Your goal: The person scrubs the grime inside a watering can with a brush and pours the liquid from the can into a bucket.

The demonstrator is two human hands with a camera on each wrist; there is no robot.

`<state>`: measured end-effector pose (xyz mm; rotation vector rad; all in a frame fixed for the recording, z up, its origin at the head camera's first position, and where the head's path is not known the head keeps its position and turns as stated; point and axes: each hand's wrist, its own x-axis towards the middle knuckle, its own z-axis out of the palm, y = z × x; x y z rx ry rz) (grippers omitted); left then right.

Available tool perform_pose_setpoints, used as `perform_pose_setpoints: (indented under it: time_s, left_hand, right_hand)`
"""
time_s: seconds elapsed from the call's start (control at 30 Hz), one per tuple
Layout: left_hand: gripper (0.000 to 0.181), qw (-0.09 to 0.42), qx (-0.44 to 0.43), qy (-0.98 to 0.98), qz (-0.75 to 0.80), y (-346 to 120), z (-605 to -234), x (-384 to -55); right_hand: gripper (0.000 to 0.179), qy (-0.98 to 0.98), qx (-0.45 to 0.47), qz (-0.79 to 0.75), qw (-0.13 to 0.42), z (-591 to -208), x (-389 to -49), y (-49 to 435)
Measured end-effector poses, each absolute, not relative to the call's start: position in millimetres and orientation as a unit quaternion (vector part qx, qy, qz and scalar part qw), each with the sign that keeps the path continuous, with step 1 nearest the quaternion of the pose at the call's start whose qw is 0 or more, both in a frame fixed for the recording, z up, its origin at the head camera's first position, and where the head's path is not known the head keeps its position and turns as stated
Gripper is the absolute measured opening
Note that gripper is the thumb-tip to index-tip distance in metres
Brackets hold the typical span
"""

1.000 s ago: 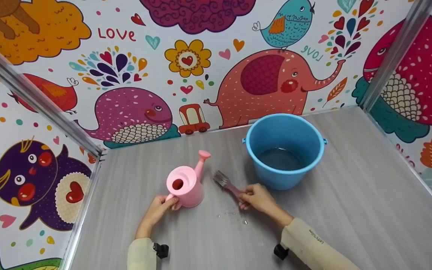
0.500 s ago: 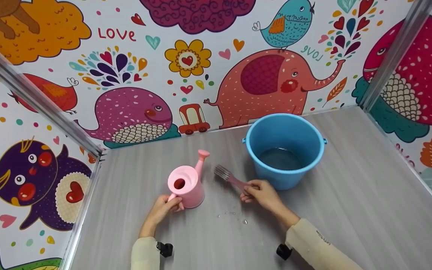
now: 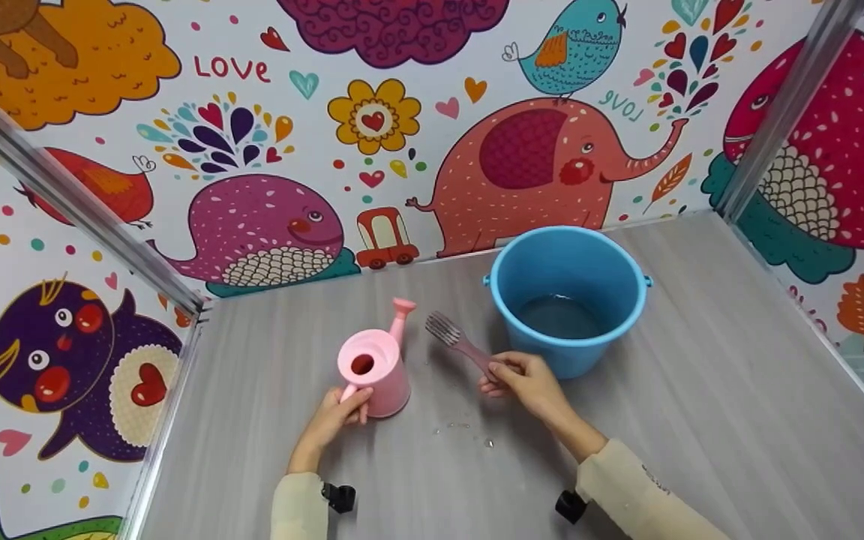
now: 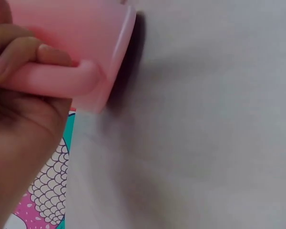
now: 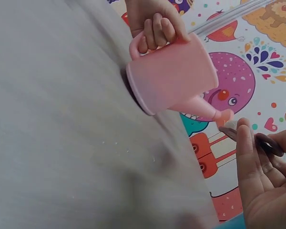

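My left hand grips the handle of a pink watering can, its spout pointing away from me. In the left wrist view the fingers curl round the can's handle, and a dark shadow lies along the can's base. To the right, my right hand pinches a small mauve brush by the end of its handle. Its bristled head points to the far left, beside the spout. Seen from the right wrist, the brush overlaps the can's rose, and thumb and fingers hold its handle.
A blue bucket with a little water in its bottom stands just beyond my right hand. Several water drops lie on the grey table between my arms. Cartoon-printed walls close off the back and sides.
The brush head has swung up and away from me, while my right hand has shifted slightly right. My left hand and the watering can have drifted a little to the right.
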<state>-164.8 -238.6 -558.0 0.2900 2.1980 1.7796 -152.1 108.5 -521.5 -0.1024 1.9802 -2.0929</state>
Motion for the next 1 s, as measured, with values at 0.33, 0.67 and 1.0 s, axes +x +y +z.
perform_pose_setpoints:
  time_s: [0.33,0.67,1.0]
  left_hand:
    - [0.050,0.145,0.099,0.776,0.606,-232.3,-552.7,-159.8]
    - [0.047,0.159,0.084,0.788,0.589,-217.7,-532.0,-154.0]
    - [0.044,0.138,0.096,0.805,0.568,-199.0,-515.1,-147.1]
  right_hand:
    - [0.033,0.667,-0.059,-0.732,0.123,-511.4,-150.0,106.8]
    - [0.033,0.664,-0.088,-0.732,0.120,-501.1,-150.2,106.0]
    - [0.030,0.688,-0.141,-0.704,0.103,-489.1,-150.4,101.9]
